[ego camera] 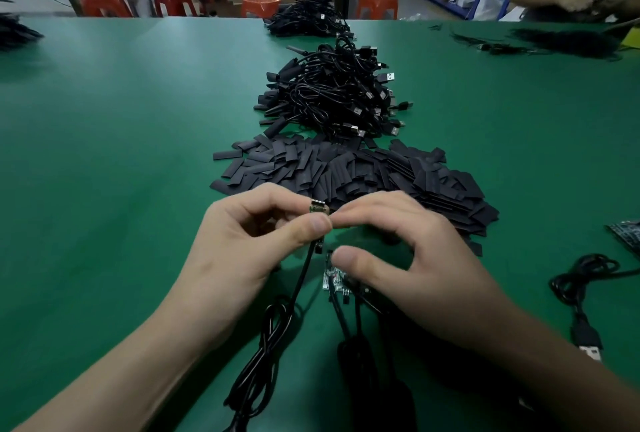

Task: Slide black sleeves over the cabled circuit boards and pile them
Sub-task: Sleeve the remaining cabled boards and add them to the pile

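The left hand (249, 234) pinches one cabled circuit board (318, 207) between thumb and forefinger, and holds it upright a little above the green surface (121, 154); its black cable (277, 320) hangs down from the board and lies in loops near the person. The board is bare, no sleeve is on it yet. The right hand (408, 251) is just beside it, its fingers (346, 255) curved with the forefinger tip almost at the board, but I cannot tell whether it has something between them or only touches. Under this hand more bare boards (330, 277) with their cables lie on the surface. Directly behind both hands is the heap of flat black sleeves (346, 171), and further back the pile of finished cables (332, 95). In my judgement the step in hand is the start of one sleeving: the board is presented, and a sleeve must be taken. The next move calls for the right hand to pick a single sleeve, open its flat mouth, and push it over the top end of the board while the left hand keeps the board steady
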